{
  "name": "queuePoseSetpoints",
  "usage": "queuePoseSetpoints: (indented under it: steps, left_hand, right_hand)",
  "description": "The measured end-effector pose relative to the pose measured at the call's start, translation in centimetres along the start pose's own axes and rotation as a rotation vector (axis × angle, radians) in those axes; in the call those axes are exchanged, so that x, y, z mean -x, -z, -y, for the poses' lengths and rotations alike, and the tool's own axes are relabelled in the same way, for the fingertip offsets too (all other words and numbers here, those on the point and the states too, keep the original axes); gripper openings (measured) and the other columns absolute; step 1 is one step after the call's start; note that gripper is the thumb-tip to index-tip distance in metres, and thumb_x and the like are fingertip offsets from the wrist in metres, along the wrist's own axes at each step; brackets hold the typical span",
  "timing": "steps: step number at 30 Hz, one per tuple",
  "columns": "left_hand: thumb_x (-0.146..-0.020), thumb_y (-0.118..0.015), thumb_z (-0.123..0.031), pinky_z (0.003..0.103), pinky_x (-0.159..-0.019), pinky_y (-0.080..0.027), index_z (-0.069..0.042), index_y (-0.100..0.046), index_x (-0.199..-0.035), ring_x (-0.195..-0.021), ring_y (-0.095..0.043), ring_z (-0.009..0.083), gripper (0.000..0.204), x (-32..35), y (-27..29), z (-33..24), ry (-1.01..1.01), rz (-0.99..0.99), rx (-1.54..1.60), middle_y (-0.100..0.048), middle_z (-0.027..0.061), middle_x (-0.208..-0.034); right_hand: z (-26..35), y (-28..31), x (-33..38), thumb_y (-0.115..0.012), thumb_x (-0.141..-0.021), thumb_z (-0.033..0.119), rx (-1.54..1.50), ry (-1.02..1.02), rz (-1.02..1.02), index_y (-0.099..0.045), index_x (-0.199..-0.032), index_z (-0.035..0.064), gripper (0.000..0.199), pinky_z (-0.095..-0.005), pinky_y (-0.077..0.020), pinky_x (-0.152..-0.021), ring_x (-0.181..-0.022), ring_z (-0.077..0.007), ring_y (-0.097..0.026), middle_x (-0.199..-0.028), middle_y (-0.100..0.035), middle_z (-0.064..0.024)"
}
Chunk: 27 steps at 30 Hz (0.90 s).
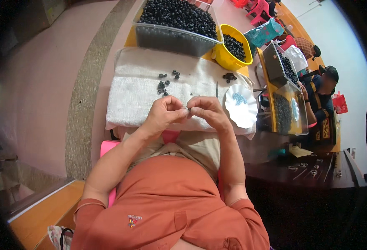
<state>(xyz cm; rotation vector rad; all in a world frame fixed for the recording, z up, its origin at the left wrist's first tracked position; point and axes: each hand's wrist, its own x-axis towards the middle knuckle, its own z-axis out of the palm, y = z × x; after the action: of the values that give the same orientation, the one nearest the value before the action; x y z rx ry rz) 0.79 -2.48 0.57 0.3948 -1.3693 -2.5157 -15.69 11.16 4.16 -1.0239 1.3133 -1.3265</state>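
Observation:
Over the near edge of a white towel, my left hand and my right hand meet with fingertips pinched together. Between them is a tiny dark piece, mostly hidden by the fingers; it resembles the small black round parts on the towel. Several of these black parts lie loose just beyond my left hand. A tight cluster of black parts sits farther right. Near my right hand, a thin dark pointed tool rests beside a white scalloped plate holding small light-blue pieces.
Behind the towel stand a clear plastic bin and a yellow basket, both filled with black parts. At right, a co-worker sits by more bins. A dark table with metal pieces lies at the near right.

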Motion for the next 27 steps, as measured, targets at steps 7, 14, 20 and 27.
queuePoseSetpoints:
  steps: [7,14,20,27]
  left_hand:
    - [-0.087,-0.073,-0.006,0.025,-0.07,-0.055,-0.003,-0.057,-0.099,-0.078,-0.065,0.0116,0.02,-0.2,0.3,0.1,0.016,0.046,-0.031,-0.065,0.0054,-0.089]
    - [-0.088,-0.072,-0.007,0.026,-0.072,-0.056,-0.002,-0.056,-0.1,-0.082,-0.067,0.0137,0.02,0.1,0.0,-0.1,0.042,0.068,0.006,-0.067,0.0081,-0.093]
    - [-0.089,-0.071,-0.006,0.026,-0.075,-0.057,-0.002,-0.056,-0.101,-0.085,-0.068,0.0143,0.02,-0.1,0.4,0.0,0.06,0.067,0.034,-0.068,0.0078,-0.094]
    - [-0.088,-0.069,-0.006,0.027,-0.075,-0.057,-0.004,-0.057,-0.101,-0.086,-0.067,0.0142,0.018,-0.2,0.5,0.3,0.097,0.004,0.164,-0.065,0.0059,-0.095]
  right_hand:
    - [0.0,0.2,0.2,-0.069,-0.09,0.009,-0.039,-0.028,0.015,-0.067,-0.099,-0.0041,0.016,-0.0286,-0.0534,-0.081,-0.09,-0.0148,-0.065,-0.096,-0.066,-0.0065]
    - [-0.9,0.2,0.1,-0.069,-0.09,0.007,0.024,-0.023,-0.014,-0.069,-0.098,-0.0035,0.014,-0.0266,-0.051,-0.082,-0.091,-0.0122,-0.063,-0.096,-0.067,-0.0056]
    - [-1.1,0.0,-0.1,-0.065,-0.094,0.006,0.023,0.044,0.014,-0.068,-0.105,-0.0036,0.015,-0.0242,-0.0517,-0.08,-0.091,-0.0102,-0.063,-0.097,-0.068,-0.005]
    - [-1.6,-0.5,-0.4,-0.066,-0.091,0.002,0.119,0.142,-0.044,-0.069,-0.109,-0.0037,0.019,-0.0251,-0.0514,-0.08,-0.091,-0.0133,-0.063,-0.1,-0.065,-0.0086]
